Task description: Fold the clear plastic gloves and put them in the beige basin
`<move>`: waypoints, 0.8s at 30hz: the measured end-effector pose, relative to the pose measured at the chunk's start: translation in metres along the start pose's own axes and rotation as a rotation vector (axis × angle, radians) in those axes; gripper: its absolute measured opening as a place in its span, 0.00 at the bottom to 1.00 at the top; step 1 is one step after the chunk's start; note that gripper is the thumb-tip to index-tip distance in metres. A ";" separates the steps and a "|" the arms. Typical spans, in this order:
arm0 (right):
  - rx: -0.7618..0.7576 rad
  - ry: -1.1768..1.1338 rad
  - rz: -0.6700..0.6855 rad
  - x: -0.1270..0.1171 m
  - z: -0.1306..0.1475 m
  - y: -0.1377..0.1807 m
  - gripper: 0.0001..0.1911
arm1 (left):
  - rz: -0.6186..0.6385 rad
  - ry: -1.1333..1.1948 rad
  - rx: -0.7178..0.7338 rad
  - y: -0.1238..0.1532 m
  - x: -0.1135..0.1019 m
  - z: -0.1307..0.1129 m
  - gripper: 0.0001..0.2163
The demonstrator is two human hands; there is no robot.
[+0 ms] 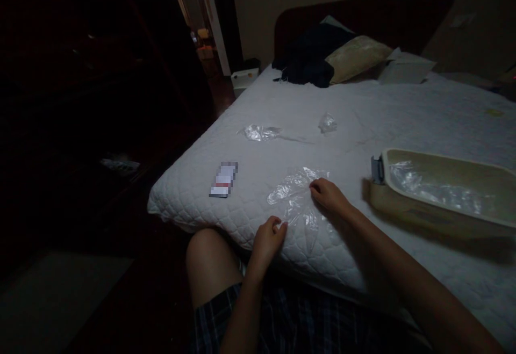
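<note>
A clear, crinkled plastic bag [296,195] lies spread out on the white quilted bed cover in front of me. At its right edge, the closed fingertips of my right hand [329,195] pinch the plastic. My left hand [268,240] rests by the bag's lower left edge with its fingers curved and a small gap between thumb and forefinger; nothing shows in it. Farther up the bed lie a second clear plastic bag [260,132] and a small crumpled one [328,123]. To the left is a phone [224,180] with a lit, blurred screen.
A beige plastic bin [427,215] with clear plastic inside stands on the bed at right. Dark cloth [310,56], a pillow [358,58] and a white box [407,69] lie near the headboard [363,13]. The bed's left edge drops to a dark floor.
</note>
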State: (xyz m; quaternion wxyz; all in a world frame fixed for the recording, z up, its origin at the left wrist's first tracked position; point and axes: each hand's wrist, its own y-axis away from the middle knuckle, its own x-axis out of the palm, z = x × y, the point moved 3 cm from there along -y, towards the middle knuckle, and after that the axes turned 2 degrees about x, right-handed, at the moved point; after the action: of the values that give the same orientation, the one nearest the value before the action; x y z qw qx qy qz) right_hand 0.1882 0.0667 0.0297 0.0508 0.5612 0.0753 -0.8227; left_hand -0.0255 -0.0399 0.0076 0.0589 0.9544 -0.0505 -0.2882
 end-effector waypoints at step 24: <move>-0.404 0.330 0.085 0.045 0.148 0.028 0.11 | -0.202 0.298 0.238 -0.071 -0.060 0.034 0.11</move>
State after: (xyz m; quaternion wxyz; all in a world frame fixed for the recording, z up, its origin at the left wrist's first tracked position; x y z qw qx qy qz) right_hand 0.0406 0.0126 0.0395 0.1834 0.6688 0.2218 -0.6855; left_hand -0.0897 0.0352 0.0019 -0.0768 0.9869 0.0210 -0.1406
